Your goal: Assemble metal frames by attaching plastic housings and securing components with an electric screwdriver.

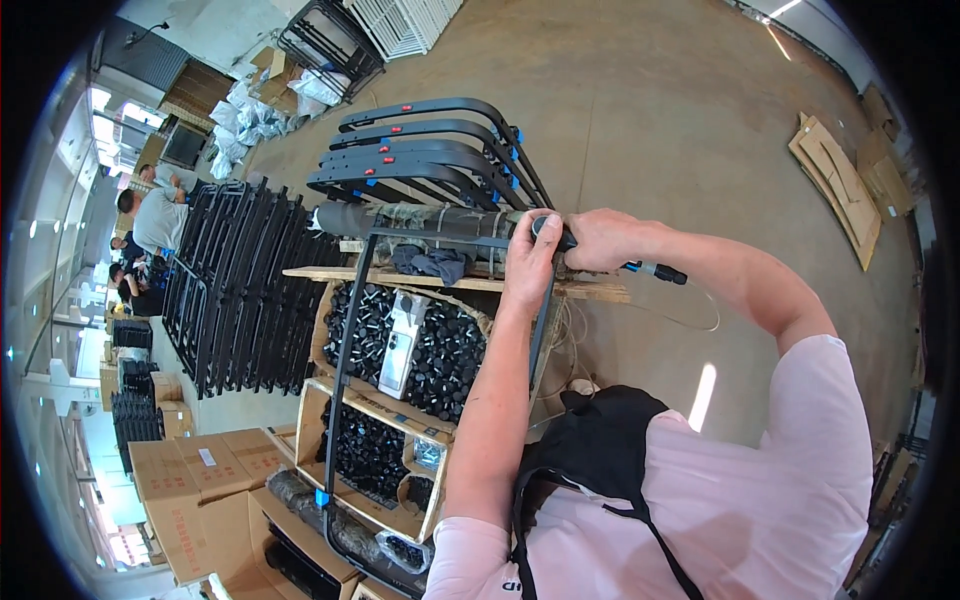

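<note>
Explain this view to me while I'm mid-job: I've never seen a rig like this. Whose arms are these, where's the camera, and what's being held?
There is no machine: these are a person's bare hands. The only picture comes from a wide fisheye camera on that person's head, looking down, so straight edges bend.

The left hand grips a small black part at a slim black metal frame. The right hand is curled close beside it. A dark handle shows past its wrist; it may be held, but the hand hides the rest.

Near the hands are a padded roll, a dark cloth and a wooden board. Below, a silver phone-like device lies on boxed black pieces.
</note>
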A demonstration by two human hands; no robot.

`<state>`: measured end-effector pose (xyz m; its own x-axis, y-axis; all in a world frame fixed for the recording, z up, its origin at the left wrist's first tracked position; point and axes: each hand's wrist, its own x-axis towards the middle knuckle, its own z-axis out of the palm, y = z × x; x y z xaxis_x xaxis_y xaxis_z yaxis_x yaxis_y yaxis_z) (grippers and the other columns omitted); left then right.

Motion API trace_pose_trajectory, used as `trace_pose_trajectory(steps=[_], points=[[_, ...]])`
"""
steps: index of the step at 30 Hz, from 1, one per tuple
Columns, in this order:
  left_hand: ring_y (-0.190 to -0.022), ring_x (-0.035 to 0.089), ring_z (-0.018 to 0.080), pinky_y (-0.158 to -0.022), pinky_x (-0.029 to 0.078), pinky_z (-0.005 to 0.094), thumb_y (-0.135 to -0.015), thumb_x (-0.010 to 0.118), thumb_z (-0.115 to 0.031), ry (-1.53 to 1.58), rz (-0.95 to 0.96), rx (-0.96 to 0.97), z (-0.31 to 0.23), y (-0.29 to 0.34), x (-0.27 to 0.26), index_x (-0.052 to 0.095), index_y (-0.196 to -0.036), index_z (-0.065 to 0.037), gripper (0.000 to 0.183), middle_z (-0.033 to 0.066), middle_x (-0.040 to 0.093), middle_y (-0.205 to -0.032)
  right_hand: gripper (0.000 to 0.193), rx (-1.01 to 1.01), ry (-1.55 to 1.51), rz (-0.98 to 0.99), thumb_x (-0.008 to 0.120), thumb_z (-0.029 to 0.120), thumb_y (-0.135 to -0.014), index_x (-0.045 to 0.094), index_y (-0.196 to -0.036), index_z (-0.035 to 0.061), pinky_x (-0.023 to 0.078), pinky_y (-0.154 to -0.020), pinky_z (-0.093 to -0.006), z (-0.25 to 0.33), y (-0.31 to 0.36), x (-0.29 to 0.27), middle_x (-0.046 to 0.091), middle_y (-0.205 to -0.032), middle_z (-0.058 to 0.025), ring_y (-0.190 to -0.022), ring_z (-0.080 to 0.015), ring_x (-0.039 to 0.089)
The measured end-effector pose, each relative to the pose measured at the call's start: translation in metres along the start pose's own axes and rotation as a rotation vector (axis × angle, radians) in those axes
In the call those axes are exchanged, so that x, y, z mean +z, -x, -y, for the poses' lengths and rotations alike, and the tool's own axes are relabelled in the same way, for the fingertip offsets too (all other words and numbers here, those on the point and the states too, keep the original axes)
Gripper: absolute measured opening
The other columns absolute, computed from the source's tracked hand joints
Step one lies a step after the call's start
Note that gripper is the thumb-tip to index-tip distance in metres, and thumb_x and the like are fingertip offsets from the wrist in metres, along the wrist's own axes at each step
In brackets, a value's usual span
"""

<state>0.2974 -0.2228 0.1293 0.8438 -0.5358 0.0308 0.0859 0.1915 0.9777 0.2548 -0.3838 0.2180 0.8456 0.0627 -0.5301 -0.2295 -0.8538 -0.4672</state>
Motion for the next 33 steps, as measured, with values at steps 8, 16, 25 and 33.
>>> trace_pose_trajectory(steps=[8, 16, 25, 33], points=[[-0.099, 0.056, 0.0098, -0.091, 0.047, 0.0277, -0.108, 0.066, -0.033, -0.018, 0.068, -0.008, -0.004, -0.003, -0.006, 0.066, -0.12, -0.005, 0.03, -0.0005, 0.065, -0.106, 0.025, 0.123, -0.006, -0.007, 0.071, 0.018, -0.071, 0.077, -0.085, -0.0014, 0.055, -0.07, -0.0413, 0.007, -0.013, 0.009, 0.076, -0.083, -0.0143, -0.078, -0.0258, 0.072], [-0.097, 0.058, 0.0115, -0.088, 0.049, 0.0297, -0.104, 0.071, -0.04, -0.065, 0.131, -0.044, -0.014, -0.006, -0.014, 0.068, -0.119, -0.005, 0.039, 0.0007, 0.066, -0.105, 0.018, 0.188, -0.021, -0.052, 0.07, 0.012, -0.066, 0.072, -0.077, -0.0026, 0.051, -0.065, -0.045, 0.012, -0.014, 0.007, 0.072, -0.081, -0.0153, -0.074, -0.0264, 0.067], [-0.087, 0.057, 0.009, -0.079, 0.049, 0.0285, -0.1, 0.076, -0.038, 0.232, 0.024, 0.019, -0.021, -0.016, -0.02, 0.07, -0.109, -0.005, 0.035, -0.0011, 0.066, -0.095, 0.016, 0.139, -0.199, -0.11, 0.069, 0.01, -0.065, 0.069, -0.076, -0.0015, 0.049, -0.061, -0.0421, 0.049, -0.009, -0.005, 0.067, -0.074, -0.0128, -0.068, -0.0241, 0.063], [-0.085, 0.059, 0.0081, -0.076, 0.05, 0.0276, -0.102, 0.072, -0.029, 0.158, -0.2, 0.091, -0.07, -0.047, -0.158, 0.072, -0.102, -0.005, 0.024, -0.0017, 0.068, -0.093, 0.034, -0.071, 0.133, -0.061, 0.061, 0.03, -0.078, 0.078, -0.084, 0.0007, 0.059, -0.08, -0.0438, 0.177, -0.094, -0.026, 0.078, -0.082, -0.0146, -0.084, -0.0319, 0.076]])
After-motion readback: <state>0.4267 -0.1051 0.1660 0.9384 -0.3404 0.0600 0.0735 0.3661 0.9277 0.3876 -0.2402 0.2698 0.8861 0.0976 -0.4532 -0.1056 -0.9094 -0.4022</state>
